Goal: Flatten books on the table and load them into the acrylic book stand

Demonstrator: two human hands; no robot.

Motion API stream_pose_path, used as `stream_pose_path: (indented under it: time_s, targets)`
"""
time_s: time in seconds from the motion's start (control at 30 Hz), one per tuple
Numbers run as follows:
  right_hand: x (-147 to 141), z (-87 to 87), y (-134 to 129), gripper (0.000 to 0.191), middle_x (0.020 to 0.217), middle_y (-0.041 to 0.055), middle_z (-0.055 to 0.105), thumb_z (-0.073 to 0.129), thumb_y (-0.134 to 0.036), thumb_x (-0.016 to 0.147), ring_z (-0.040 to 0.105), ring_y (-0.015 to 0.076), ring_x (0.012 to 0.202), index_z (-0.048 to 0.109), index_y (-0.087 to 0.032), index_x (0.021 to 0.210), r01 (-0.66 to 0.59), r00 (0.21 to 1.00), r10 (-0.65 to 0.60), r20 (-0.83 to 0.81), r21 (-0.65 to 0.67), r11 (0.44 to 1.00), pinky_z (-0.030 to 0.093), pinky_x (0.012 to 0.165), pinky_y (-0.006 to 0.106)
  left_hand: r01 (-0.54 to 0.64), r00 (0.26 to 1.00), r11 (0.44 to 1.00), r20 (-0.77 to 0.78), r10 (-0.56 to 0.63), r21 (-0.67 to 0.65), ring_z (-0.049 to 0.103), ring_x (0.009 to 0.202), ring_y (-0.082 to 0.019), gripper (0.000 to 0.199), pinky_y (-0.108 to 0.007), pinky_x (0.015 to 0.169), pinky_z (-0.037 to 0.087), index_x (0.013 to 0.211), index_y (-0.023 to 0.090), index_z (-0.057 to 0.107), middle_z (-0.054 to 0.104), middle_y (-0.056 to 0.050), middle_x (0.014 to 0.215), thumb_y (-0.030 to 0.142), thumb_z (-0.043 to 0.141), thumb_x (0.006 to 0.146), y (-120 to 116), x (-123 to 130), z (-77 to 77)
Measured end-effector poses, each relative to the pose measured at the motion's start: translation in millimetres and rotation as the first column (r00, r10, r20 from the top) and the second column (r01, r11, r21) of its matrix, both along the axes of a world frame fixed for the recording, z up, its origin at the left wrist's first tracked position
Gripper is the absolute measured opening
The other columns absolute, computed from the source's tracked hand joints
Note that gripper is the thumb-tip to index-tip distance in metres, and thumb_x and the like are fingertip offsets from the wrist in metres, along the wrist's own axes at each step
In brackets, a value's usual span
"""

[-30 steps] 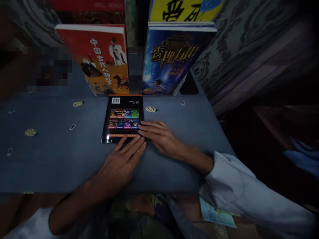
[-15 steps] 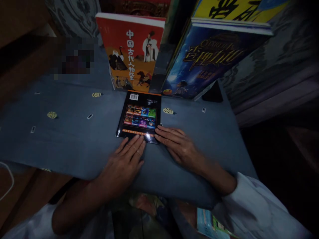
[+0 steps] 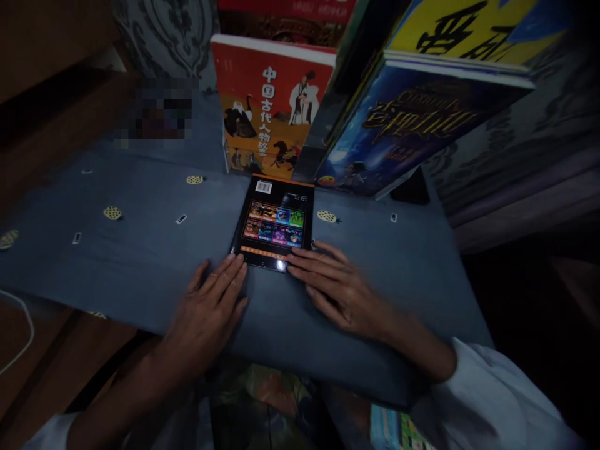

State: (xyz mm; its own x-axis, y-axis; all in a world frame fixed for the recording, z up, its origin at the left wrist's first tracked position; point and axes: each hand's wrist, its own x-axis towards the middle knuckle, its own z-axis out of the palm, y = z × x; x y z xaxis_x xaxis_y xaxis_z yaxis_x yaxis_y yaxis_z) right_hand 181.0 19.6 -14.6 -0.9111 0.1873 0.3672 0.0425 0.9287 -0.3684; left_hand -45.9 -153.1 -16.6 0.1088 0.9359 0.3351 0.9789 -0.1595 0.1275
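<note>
A black book (image 3: 276,200) lies flat on the grey-blue tablecloth, its barcode and rows of small coloured pictures facing up. At its near left corner, my left hand (image 3: 209,309) rests palm down with fingers stretched out, the tips touching the edge. My right hand (image 3: 340,284) lies over the near right corner, fingers extended onto the cover. Neither hand grips anything. Just behind the black book stands an orange-red book (image 3: 239,81) with white Chinese characters. Right of that, a dark blue book (image 3: 412,112) with gold lettering stands tilted.
A yellow book (image 3: 473,28) rises behind the blue one. A dark flat object (image 3: 410,186) lies by the blue book's lower right. The tablecloth (image 3: 154,269) has a pineapple print. A white cable (image 3: 29,325) hangs at the left; colourful printed material (image 3: 394,428) shows below the table.
My left hand has slid left along the near edge of the black book to its corner. My right hand has shifted slightly further onto the cover. The camera view has turned a little.
</note>
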Motion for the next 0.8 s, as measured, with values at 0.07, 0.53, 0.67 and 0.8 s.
stream_pose_path:
  time_s: [0.07, 0.53, 0.67, 0.8]
  targets:
    - [-13.0, 6.6, -4.8, 0.053, 0.148, 0.011, 0.057, 0.047, -0.018, 0.1, 0.05, 0.024, 0.142, 0.043, -0.022, 0.153, -0.056, 0.997, 0.059, 0.057, -0.045, 0.997, 0.032, 0.123, 0.056, -0.006, 1.0, 1.0, 0.001, 0.006, 0.004, 0.056, 0.135, -0.029, 0.045, -0.052, 0.114, 0.04, 0.146, 0.012, 0.046, 0.06, -0.017, 0.143, 0.022, 0.043, 0.103, 0.5, 0.6, -0.3]
    - [-106.5, 12.9, 20.3, 0.051, 0.159, 0.014, 0.043, 0.04, -0.038, 0.107, 0.03, 0.0185, 0.152, 0.046, -0.01, 0.15, -0.232, 0.939, 0.259, 0.224, -0.142, 0.962, 0.02, 0.129, 0.04, 0.048, 0.991, 0.989, -0.127, -0.03, 0.14, 0.069, 0.115, -0.026, 0.03, -0.041, 0.093, 0.051, 0.121, 0.014, 0.066, 0.074, -0.013, 0.122, 0.019, 0.043, 0.101, 10.1, -7.9, -3.1]
    - [-118.3, 8.1, 46.6, 0.051, 0.159, 0.0136, 0.042, 0.043, -0.039, 0.106, 0.03, 0.0197, 0.152, 0.046, -0.014, 0.151, -0.182, 0.952, 0.202, 0.231, -0.105, 0.978, 0.021, 0.129, 0.044, 0.039, 0.991, 0.984, -0.133, -0.016, 0.174, 0.07, 0.114, -0.024, 0.032, -0.039, 0.09, 0.051, 0.124, 0.014, 0.065, 0.073, -0.011, 0.126, 0.017, 0.044, 0.1, 12.8, -8.5, -2.0]
    - [-128.8, 3.4, 73.0, 0.05, 0.159, 0.0126, 0.043, 0.043, -0.038, 0.106, 0.032, 0.02, 0.152, 0.047, -0.017, 0.151, -0.151, 0.965, 0.165, 0.204, -0.083, 0.985, 0.024, 0.127, 0.046, 0.027, 0.99, 0.975, -0.138, 0.004, 0.219, 0.071, 0.112, -0.023, 0.032, -0.037, 0.086, 0.051, 0.121, 0.014, 0.067, 0.073, -0.009, 0.126, 0.018, 0.041, 0.102, 15.5, -6.9, 0.6]
